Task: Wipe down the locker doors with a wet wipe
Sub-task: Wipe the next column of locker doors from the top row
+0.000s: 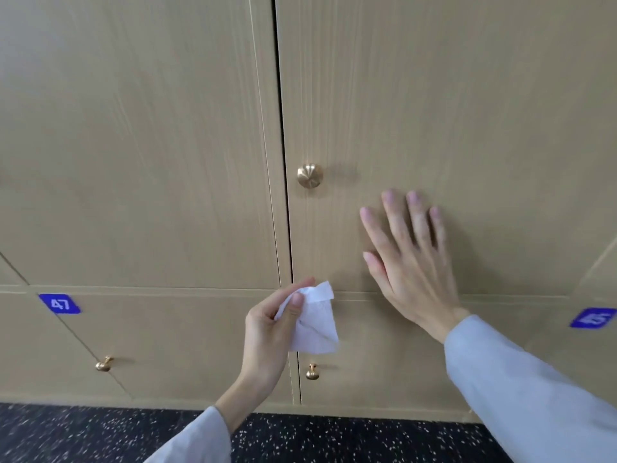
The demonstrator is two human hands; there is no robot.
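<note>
Below the brass knob (pixel 310 175), the left hand (pixel 267 332) pinches the wet wipe (pixel 314 324) off the door; the right hand (pixel 409 259) lies flat, fingers (pixel 394 215) spread. That loose pinch could drop it.

Dark speckled floor (pixel 83 432) runs along the foot of the tan wooden lockers (pixel 167 379), which stand directly on it.

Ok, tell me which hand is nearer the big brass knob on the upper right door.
Right. The right hand lies flat on that door, just right of and below the knob. The left hand holds the wipe lower down, below the knob.
</note>
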